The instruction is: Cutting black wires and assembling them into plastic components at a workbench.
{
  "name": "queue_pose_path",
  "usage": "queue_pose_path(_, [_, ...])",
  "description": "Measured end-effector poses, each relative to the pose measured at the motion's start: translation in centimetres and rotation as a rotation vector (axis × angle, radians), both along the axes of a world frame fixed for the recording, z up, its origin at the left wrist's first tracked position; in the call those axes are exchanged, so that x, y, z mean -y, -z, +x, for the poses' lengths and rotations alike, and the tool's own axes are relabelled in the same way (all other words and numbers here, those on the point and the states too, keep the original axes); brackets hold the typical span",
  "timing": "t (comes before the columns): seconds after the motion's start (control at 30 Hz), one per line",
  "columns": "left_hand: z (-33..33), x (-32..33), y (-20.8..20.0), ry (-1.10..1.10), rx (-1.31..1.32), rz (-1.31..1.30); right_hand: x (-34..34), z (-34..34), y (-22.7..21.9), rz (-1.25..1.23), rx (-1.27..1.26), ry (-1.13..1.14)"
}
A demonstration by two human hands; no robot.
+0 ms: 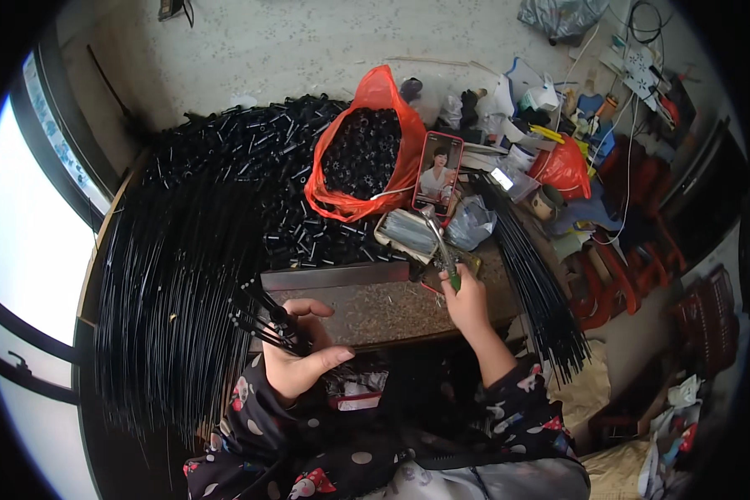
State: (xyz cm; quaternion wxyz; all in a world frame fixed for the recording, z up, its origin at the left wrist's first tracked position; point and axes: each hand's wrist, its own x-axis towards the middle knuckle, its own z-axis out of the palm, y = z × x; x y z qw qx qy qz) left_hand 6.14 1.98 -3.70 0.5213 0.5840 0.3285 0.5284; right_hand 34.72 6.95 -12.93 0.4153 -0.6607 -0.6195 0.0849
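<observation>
My left hand (296, 358) is near the table's front edge, with several thin black cables (262, 312) gripped against the palm by its curled lower fingers. Small pale tips show at the cables' ends. The thumb and forefinger of that hand stand apart with nothing between them. To the right, my right hand (468, 304) is closed around a pair of pliers (443, 246) with a green grip. Their metal head points away from me, over the table beside a container of thin clear strips (408, 233). Whether the jaws hold anything is too small to tell.
Long black cables (167, 308) hang over the table's left side, and another bundle (529, 275) lies at the right. Black tubular parts (250, 142) are heaped behind. A red bag (325, 200) holds more. A phone (437, 171) stands beside it. A dark bar (337, 276) crosses the tabletop (383, 308).
</observation>
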Motion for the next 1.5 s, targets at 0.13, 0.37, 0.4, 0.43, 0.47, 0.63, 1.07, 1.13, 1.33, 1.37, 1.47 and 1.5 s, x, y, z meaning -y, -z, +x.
queue_pose_path(0.13, [1.2,-0.7,0.9,0.089,-0.057,-0.017,-3.1,4.0,2.1,-0.051,0.267,0.050])
queue_pose_path(0.37, [0.7,-1.4,1.0,0.097,-0.093,0.022,-4.7,3.2,2.2,-0.058,0.457,-0.112])
queue_pose_path(0.4, [0.7,-1.5,1.1,0.104,-0.092,0.010,-4.7,3.6,2.5,-0.073,0.491,-0.130])
queue_pose_path(0.43, [0.6,-1.5,1.2,0.106,-0.093,-0.004,-4.8,3.8,2.8,-0.035,0.466,-0.160])
queue_pose_path(0.47, [0.6,-1.5,1.4,0.104,-0.077,-0.013,-4.7,4.1,2.9,-0.026,0.466,-0.159])
queue_pose_path(0.63, [0.7,-0.9,0.7,0.154,-0.140,0.020,-3.5,2.9,1.5,0.055,0.108,-0.020])
queue_pose_path(1.07, [3.2,2.1,-1.7,0.045,0.035,0.051,8.7,-12.9,-9.9,0.027,-1.297,-0.623])
queue_pose_path(1.13, [2.7,2.7,-2.0,0.013,0.035,0.026,9.0,-13.3,-9.8,0.026,-1.220,-0.647])
queue_pose_path(1.33, [2.0,3.5,-2.1,-0.003,0.022,0.039,9.9,-14.1,-10.5,-0.001,-1.204,-0.643])
queue_pose_path(1.37, [2.0,3.6,-2.2,0.001,0.017,0.043,10.0,-14.0,-10.6,0.007,-1.192,-0.648])
queue_pose_path(1.47, [2.1,3.8,-1.4,-0.019,0.067,0.039,10.2,-14.3,-10.5,0.072,-1.131,-0.648])
queue_pose_path(1.5, [2.2,3.8,-0.8,-0.040,0.121,0.029,10.3,-14.6,-10.4,0.130,-1.083,-0.639])
